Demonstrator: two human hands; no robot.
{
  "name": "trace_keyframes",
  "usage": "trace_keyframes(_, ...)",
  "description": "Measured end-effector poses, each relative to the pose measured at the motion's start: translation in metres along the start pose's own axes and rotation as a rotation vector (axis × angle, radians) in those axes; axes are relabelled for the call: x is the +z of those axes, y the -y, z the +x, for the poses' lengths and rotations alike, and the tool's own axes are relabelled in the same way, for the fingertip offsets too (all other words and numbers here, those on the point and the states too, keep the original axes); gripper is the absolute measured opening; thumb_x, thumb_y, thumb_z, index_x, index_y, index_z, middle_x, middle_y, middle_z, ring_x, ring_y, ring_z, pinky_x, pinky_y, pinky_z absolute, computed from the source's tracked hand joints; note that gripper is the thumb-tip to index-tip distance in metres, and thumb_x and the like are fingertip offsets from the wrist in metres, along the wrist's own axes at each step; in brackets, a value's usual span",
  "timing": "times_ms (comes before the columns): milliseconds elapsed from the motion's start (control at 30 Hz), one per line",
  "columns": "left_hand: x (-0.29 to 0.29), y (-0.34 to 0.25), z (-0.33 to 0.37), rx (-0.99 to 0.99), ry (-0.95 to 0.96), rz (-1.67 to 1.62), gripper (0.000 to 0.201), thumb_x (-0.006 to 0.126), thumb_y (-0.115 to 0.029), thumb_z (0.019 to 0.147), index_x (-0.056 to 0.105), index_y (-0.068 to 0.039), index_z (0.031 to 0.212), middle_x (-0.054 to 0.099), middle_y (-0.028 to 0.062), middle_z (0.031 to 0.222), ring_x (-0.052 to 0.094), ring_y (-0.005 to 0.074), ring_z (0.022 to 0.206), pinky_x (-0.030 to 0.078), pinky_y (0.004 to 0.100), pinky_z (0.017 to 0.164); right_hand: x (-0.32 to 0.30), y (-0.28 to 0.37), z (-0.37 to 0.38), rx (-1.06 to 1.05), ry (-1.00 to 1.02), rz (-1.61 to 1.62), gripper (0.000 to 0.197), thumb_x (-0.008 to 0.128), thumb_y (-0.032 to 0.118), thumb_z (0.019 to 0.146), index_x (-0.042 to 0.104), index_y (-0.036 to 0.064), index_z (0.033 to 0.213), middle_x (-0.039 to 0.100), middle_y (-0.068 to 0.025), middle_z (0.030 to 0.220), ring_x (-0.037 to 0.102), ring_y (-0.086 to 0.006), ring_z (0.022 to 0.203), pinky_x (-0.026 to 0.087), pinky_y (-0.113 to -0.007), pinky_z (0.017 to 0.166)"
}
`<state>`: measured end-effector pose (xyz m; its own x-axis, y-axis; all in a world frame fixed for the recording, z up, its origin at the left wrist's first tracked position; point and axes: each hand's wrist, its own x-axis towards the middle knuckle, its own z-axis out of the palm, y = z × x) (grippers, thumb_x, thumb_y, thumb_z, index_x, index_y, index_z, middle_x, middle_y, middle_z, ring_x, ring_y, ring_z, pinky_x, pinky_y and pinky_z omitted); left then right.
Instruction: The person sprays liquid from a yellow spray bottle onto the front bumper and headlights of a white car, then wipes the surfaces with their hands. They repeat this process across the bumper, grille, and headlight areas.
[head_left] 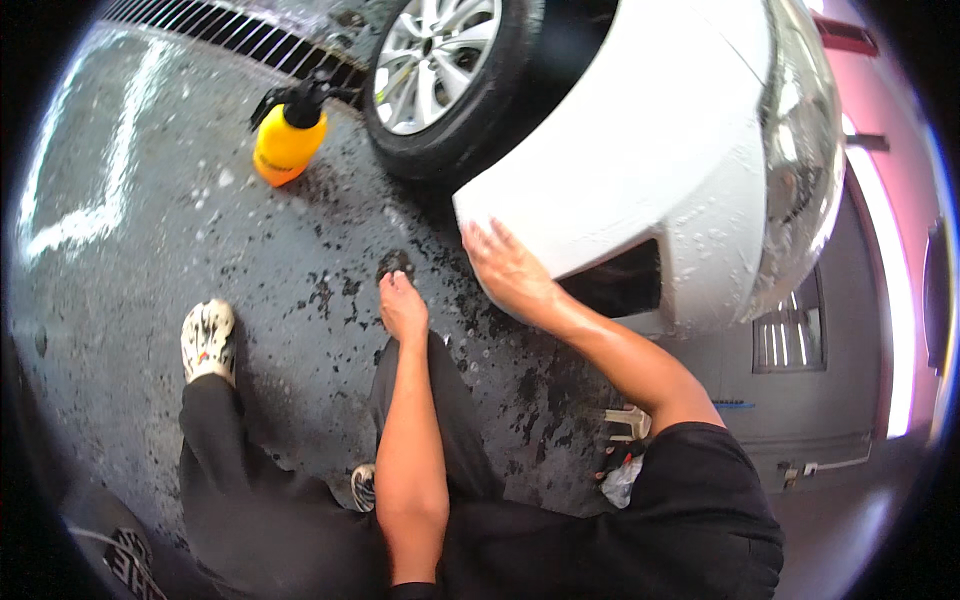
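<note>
- Against the lower corner of the white front bumper, the right hand lies flat with its fingers spread, palm on the wet panel just above the dark opening in the bumper's underside.
- No cloth or sponge shows under that palm; whether something thin is trapped there cannot be told.
- The left hand hangs over the ground just beside the bumper corner, fingers loosely curled and close together; whether it pinches the small dark clump at its fingertips or only hovers over it cannot be told.
- Water beads and streaks cover the bumper and the headlight, so the panel looks already wetted or rinsed; it is not dried.
- Behind the right hand, the front wheel with its silver alloy rim stands on the wet concrete floor, which carries dark splashes and flecks of foam.
- Farther off, a yellow pump sprayer with a black head stands upright near the tyre, untouched, beside a drain grate.
- The person crouches, a white patterned shoe planted to the left.
</note>
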<state>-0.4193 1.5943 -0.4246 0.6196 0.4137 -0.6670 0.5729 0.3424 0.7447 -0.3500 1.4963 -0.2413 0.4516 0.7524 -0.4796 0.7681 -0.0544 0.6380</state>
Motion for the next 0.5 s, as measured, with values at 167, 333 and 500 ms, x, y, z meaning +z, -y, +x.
trace_keyframes(167, 0.000, -0.006, 0.018, 0.090, -0.018, -0.093, 0.044, 0.051, -0.036, 0.101, 0.066, -0.001, 0.123, 0.075, 0.0164, 0.103, 0.072, 0.0311, 0.095, 0.052, 0.0409, 0.087, -0.136, -0.154, -0.018, 0.711, -0.147, -0.451, 0.056, 0.049, 0.019, 0.100, 0.040, -0.0019, 0.151, 0.047, -0.0198, 0.152, 0.047, -0.0304, 0.140, 0.032, -0.051, 0.119)
trace_keyframes(333, 0.012, 0.007, -0.009, 0.084, 0.050, -0.068, 0.037, 0.052, -0.030, 0.100, 0.069, -0.002, 0.116, 0.076, 0.0129, 0.101, 0.072, 0.0286, 0.094, 0.052, 0.0410, 0.085, -0.061, -0.065, -0.042, 0.601, -0.168, -0.294, 0.053, 0.050, 0.024, 0.097, 0.050, 0.0083, 0.148, 0.048, -0.0069, 0.153, 0.041, -0.0217, 0.145, 0.022, -0.058, 0.123)
trace_keyframes(500, 0.011, 0.017, 0.034, 0.175, 0.204, -0.361, 0.033, 0.053, -0.022, 0.100, 0.068, 0.004, 0.115, 0.073, 0.0122, 0.091, 0.069, 0.0196, 0.082, 0.055, 0.0324, 0.077, -0.130, -0.135, -0.056, 1.064, -0.430, -0.245, 0.054, 0.055, 0.027, 0.096, 0.052, 0.0117, 0.147, 0.042, -0.0055, 0.159, 0.035, -0.0255, 0.149, 0.018, -0.057, 0.123)
